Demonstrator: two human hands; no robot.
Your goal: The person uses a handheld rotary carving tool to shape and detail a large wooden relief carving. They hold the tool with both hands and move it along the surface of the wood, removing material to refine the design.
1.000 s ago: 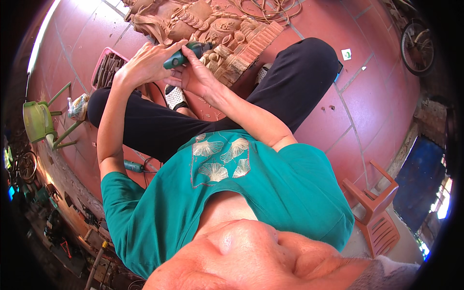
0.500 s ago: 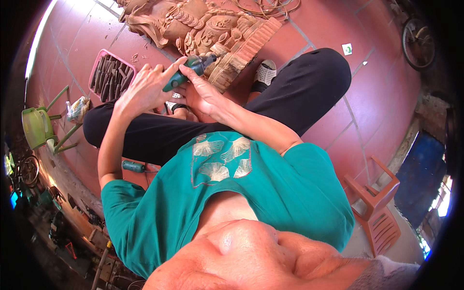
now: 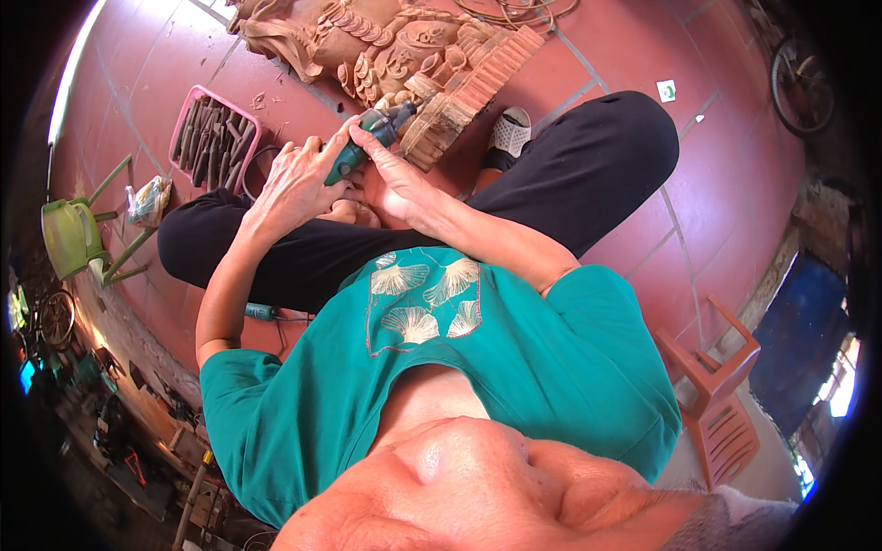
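Note:
Between both hands is a teal die grinder [image 3: 378, 127] with a dark nose, pointing up and to the right. My left hand [image 3: 287, 191] is closed on its rear part from the left side. My right hand [image 3: 397, 184] grips it from the right, with the thumb laid along the body. The nose lies against or just beside the ridged base of a brown carved wooden sculpture [image 3: 404, 60]; its tip is too small to make out. Coin-like discs and rounded pots are carved on the sculpture, which lies on the floor.
A pink basket [image 3: 254, 122] of dark chisel-like tools stands left of the sculpture. Further left are a green stool [image 3: 69, 241] and a plastic bag [image 3: 147, 202]. A second teal power tool [image 3: 262, 312] lies by my left arm. At right is a reddish plastic chair [image 3: 712, 386]; coiled cable [image 3: 528, 16] lies beyond.
Both hands and the grinder have shifted slightly right. My left hand has slid lower and its fingers are bent differently. A cord beside the basket now shows.

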